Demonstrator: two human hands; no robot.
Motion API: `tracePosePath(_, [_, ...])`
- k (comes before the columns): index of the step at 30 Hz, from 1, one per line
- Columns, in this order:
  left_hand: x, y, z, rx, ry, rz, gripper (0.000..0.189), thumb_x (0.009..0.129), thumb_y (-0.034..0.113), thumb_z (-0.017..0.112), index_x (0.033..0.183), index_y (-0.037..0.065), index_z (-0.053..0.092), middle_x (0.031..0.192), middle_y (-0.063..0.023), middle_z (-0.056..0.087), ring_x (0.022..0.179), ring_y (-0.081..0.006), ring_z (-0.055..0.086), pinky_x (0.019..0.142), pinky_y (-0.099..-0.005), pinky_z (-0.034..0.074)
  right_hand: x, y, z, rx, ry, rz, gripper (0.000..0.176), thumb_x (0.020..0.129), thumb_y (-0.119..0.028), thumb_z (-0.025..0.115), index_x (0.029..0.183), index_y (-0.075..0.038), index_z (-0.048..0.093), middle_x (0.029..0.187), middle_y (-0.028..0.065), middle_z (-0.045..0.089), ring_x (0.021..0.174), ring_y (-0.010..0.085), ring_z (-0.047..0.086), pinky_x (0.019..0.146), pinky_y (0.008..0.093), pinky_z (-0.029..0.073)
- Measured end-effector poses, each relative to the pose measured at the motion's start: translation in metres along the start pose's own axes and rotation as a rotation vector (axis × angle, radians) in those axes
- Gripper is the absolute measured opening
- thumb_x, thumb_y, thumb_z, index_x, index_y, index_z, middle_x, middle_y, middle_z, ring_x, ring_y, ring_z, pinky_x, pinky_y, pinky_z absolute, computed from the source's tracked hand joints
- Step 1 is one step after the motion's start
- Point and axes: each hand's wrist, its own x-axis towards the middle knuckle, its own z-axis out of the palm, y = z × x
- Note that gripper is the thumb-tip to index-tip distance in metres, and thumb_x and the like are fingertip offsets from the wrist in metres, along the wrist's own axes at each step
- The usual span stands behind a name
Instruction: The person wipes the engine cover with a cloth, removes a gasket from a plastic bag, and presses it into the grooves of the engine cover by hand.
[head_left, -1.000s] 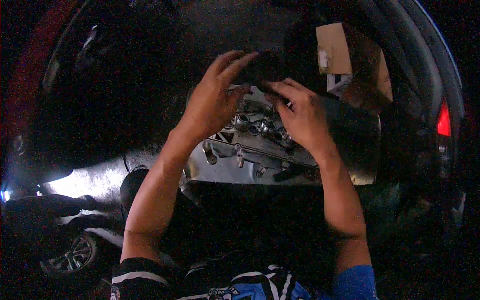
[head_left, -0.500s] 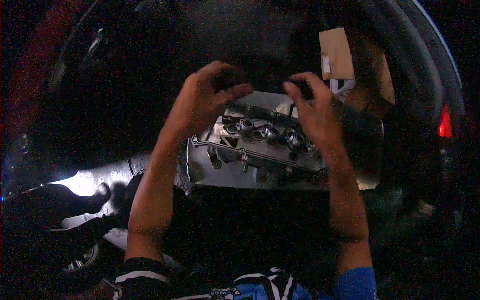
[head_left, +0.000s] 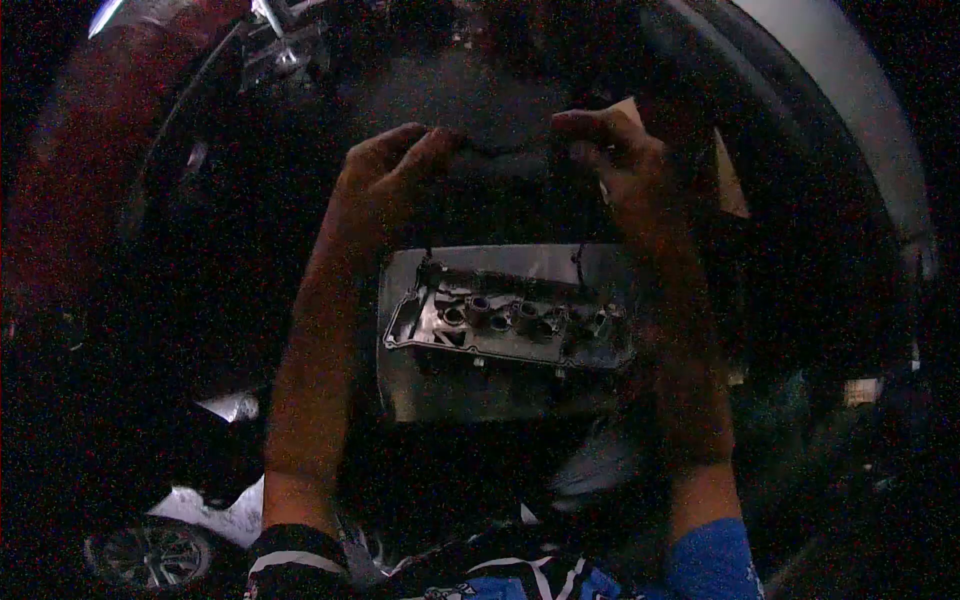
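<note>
My left hand [head_left: 385, 170] is raised with thumb and fingers pinched together. Level with it, my right hand [head_left: 630, 155] is also closed in a pinch. A thin dark strand [head_left: 500, 152] seems to span the gap between them, faint in the low light; its exact kind cannot be made out. Below the hands lies an engine valve cover [head_left: 490, 342], its inner side up, with round openings and a raised rim. It rests on a flat grey sheet [head_left: 430, 395], apart from both hands.
Behind my right hand, pieces of cardboard [head_left: 730, 180] stand up. A vehicle's pale curved body edge [head_left: 850, 110] runs along the right. At lower left is a car wheel [head_left: 150, 555]. Deep shadow hides much of the surroundings.
My view has tilted, so the valve cover appears lower. Both hands have risen away from it, and the dark strand now shows between them. The scene is dimmer.
</note>
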Motion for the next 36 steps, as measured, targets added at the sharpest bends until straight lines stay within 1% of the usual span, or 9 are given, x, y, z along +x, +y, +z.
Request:
tracePosePath(11, [0.002,0.147,0.0,-0.013,-0.129,0.326,0.033,0.095,0.024,0.068,0.117,-0.001,0.068,0.106,-0.0084,0.073,0.098,-0.0135,0.066,0.089,-0.03,0.051,0.029,-0.105,-0.079,-0.046,0.186,-0.028,0.025,0.096,-0.021,0.066,0.116,-0.008,0.071,0.093,0.0034,0.072,0.08,0.0122,0.066,0.074,0.0277,0.053])
tracePosePath(15, [0.003,0.187,0.013,0.063,-0.075,0.462,0.032,0.094,0.022,0.068,0.117,-0.001,0.068,0.108,-0.0086,0.073,0.1,-0.013,0.065,0.091,-0.03,0.05,0.025,-0.149,-0.118,0.056,0.274,-0.273,0.021,0.096,-0.02,0.066,0.109,-0.003,0.071,0.084,0.0023,0.068,0.072,0.0109,0.062,0.067,0.0255,0.051])
tracePosePath(22, [0.043,0.195,0.04,0.589,0.204,0.7,0.025,0.084,0.015,0.074,0.109,0.014,0.072,0.102,-0.0153,0.061,0.091,-0.0295,0.065,0.082,-0.0379,0.053,0.016,-0.186,-0.114,0.424,0.134,-0.139,0.019,0.095,-0.019,0.069,0.098,-0.001,0.064,0.075,0.0024,0.065,0.063,0.0076,0.06,0.057,0.0229,0.049])
tracePosePath(27, [0.02,0.203,0.034,0.007,-0.069,0.428,0.021,0.09,0.011,0.068,0.109,0.002,0.067,0.092,-0.0112,0.072,0.081,-0.0176,0.067,0.076,-0.0307,0.053,-0.004,-0.198,-0.084,0.429,-0.163,-0.051,0.027,0.095,-0.017,0.07,0.114,0.0,0.064,0.096,0.0087,0.071,0.084,0.0108,0.067,0.075,0.0263,0.054])
tracePosePath(28, [0.02,0.209,0.038,-0.062,-0.082,0.414,0.021,0.093,0.011,0.066,0.111,0.0,0.066,0.092,-0.0063,0.07,0.082,-0.0115,0.063,0.075,-0.0282,0.052,-0.007,-0.194,-0.078,0.297,-0.159,-0.176,0.031,0.095,-0.014,0.069,0.122,0.0,0.06,0.086,0.0006,0.065,0.084,0.0068,0.061,0.074,0.0215,0.05])
tracePosePath(31, [0.006,0.24,0.029,-0.225,-0.141,0.341,0.018,0.095,0.01,0.064,0.111,0.0,0.066,0.097,-0.0064,0.07,0.084,-0.0123,0.065,0.077,-0.0277,0.053,-0.009,-0.202,-0.1,0.271,-0.236,-0.115,0.025,0.096,-0.014,0.068,0.117,0.0,0.064,0.101,0.0024,0.064,0.089,0.0052,0.058,0.074,0.021,0.048])
tracePosePath(33, [0.0,0.256,0.027,-0.17,-0.181,0.436,0.018,0.096,0.008,0.062,0.112,0.0,0.065,0.097,-0.007,0.069,0.082,-0.0137,0.066,0.074,-0.0286,0.054,-0.004,-0.199,-0.115,0.159,0.025,-0.165,0.024,0.097,-0.017,0.066,0.116,-0.001,0.066,0.111,0.0039,0.064,0.089,0.006,0.058,0.072,0.0204,0.048])
tracePosePath(34, [-0.003,0.264,0.026,-0.142,-0.201,0.483,0.017,0.097,0.007,0.061,0.112,0.0,0.064,0.096,-0.0072,0.068,0.081,-0.0144,0.066,0.073,-0.0291,0.055,-0.003,-0.207,-0.122,0.017,0.144,-0.17,0.04,0.096,-0.025,0.067,0.13,-0.004,0.06,0.126,0.0155,0.065,0.112,0.0257,0.065,0.094,0.0333,0.051])
tracePosePath(36, [-0.012,0.277,0.027,-0.251,-0.33,0.349,0.017,0.098,0.005,0.058,0.114,0.0,0.063,0.095,-0.008,0.067,0.077,-0.016,0.066,0.069,-0.0302,0.055,0.001,-0.209,-0.128,-0.061,0.184,-0.385,0.043,0.096,-0.025,0.066,0.133,-0.005,0.058,0.132,0.0165,0.061,0.117,0.0293,0.062,0.099,0.0354,0.048])
